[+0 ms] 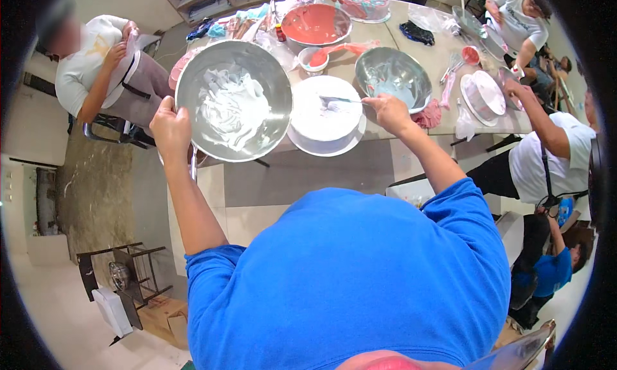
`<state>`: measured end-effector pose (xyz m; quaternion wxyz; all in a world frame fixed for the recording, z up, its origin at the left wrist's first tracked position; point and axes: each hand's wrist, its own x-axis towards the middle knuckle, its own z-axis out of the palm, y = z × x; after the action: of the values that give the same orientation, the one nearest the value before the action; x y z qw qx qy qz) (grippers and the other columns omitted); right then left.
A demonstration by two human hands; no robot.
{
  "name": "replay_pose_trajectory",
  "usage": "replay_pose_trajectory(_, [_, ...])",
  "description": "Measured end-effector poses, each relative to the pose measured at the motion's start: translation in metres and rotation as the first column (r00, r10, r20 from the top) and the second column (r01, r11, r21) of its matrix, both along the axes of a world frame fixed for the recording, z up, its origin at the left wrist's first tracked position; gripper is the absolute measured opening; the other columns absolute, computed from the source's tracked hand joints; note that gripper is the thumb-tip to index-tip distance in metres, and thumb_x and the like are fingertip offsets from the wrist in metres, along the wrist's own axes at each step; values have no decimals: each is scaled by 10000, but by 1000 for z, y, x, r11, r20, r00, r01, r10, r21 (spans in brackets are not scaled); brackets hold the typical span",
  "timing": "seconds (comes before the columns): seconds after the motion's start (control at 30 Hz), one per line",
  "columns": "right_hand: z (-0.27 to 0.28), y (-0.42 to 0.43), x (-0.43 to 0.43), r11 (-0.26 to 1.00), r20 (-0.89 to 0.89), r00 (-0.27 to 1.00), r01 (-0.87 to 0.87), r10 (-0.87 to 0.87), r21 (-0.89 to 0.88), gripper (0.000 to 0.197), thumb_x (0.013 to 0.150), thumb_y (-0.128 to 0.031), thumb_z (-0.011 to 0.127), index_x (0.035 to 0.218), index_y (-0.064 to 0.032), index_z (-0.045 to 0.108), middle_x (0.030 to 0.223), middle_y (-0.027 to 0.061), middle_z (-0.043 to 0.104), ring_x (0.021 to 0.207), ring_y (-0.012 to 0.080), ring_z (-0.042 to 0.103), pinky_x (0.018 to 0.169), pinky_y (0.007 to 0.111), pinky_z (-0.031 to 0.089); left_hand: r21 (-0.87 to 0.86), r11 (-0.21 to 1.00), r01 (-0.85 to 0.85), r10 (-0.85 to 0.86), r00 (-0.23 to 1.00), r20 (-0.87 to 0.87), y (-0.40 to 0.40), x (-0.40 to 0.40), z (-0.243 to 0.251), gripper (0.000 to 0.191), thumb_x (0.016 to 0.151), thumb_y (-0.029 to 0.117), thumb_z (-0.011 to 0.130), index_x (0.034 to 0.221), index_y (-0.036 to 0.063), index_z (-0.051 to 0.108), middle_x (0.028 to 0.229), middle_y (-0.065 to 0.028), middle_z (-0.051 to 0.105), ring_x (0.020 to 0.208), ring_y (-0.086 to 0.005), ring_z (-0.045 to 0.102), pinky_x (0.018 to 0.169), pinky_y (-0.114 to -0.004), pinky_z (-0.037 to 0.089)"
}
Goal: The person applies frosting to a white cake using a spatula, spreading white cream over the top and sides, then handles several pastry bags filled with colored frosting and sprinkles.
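My left hand grips the rim of a large metal mixing bowl, tilted and holding white frosting. In my right hand is a spatula, its blade over the top of a round white-frosted cake. Some pale frosting lies on the cake under the blade. The cake stands on a round white board at the table's near edge. Just beyond my right hand, a second metal bowl has pale blue-grey frosting smeared inside it.
Beyond the cake are a bowl of coral frosting, a small white cup, a coral piping bag and a decorated cake. To the right stand another cake and a whisk. Several people work around the table.
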<state>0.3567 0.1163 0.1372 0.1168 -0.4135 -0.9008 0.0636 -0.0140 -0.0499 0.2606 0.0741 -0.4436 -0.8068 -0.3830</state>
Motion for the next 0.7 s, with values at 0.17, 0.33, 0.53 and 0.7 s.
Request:
replay_pose_trajectory(0.17, [-27, -19, -17, 995, -10, 999, 45, -44, 93, 253, 783, -119, 463, 963, -163, 636, 885, 166, 574, 745, 314, 588, 669, 373, 479, 68, 998, -3, 1, 1000, 29, -24, -9, -5, 140, 669, 94, 484, 656, -9, 389, 564, -179, 414, 496, -272, 345, 520, -355, 365])
replay_pose_trajectory(0.33, [-23, -61, -15, 994, 45, 998, -41, 36, 105, 290, 781, -108, 471, 1002, -219, 622, 767, 121, 513, 726, 267, 552, 630, 381, 464, 67, 997, -35, 30, 997, 73, -46, -32, -15, 128, 670, 85, 486, 661, -3, 393, 555, -166, 408, 495, -256, 327, 513, -347, 362])
replay_pose_trajectory(0.53, [-11, -59, -10, 990, -22, 990, 137, -137, 23, 291, 798, -143, 445, 1016, -223, 620, 773, 134, 516, 740, 299, 556, 634, 391, 449, 86, 996, 9, -15, 997, 71, -62, -50, -12, 127, 676, 79, 486, 665, -4, 390, 555, -167, 405, 497, -259, 318, 510, -345, 364])
replay_pose_trajectory(0.7, [-50, -55, -32, 980, -165, 967, 200, -194, 19, 297, 789, -141, 456, 1018, -233, 620, 795, 147, 512, 739, 301, 557, 638, 396, 453, 77, 997, 27, -31, 998, 60, -63, -53, -10, 127, 675, 79, 485, 661, -7, 394, 557, -166, 409, 502, -258, 312, 513, -342, 368])
